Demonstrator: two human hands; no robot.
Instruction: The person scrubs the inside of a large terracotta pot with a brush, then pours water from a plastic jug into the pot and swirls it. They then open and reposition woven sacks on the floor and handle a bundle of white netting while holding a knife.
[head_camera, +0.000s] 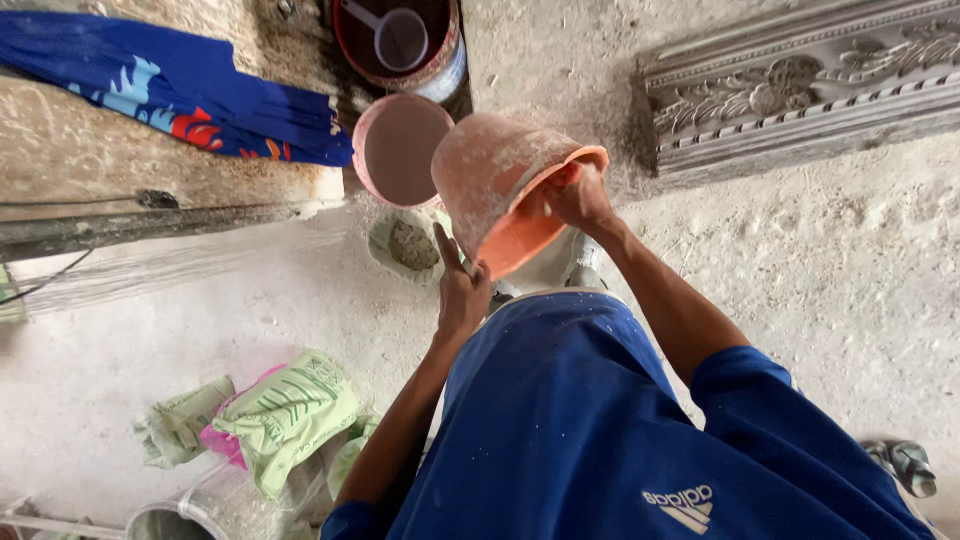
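An orange plastic bucket (490, 175), coated in pale plaster dust, is tipped on its side with its mouth facing me. My right hand (578, 195) grips its upper rim, fingers curled inside. The bucket's lower rim rests against my left hand (460, 290), thumb pointing up along the wall. The bucket hangs above the dusty floor, just right of a pink basin (400, 150) filled with grey-brown liquid. I cannot see anything inside the bucket.
Beyond the basin stands a dark red bucket (440, 60) with a scoop (395, 35). A small bowl with a plaster lump (405, 245) sits below. An ornate moulding (800, 90) lies at the right, a blue cloth (180, 90) left, green sacks (290, 410) lower left.
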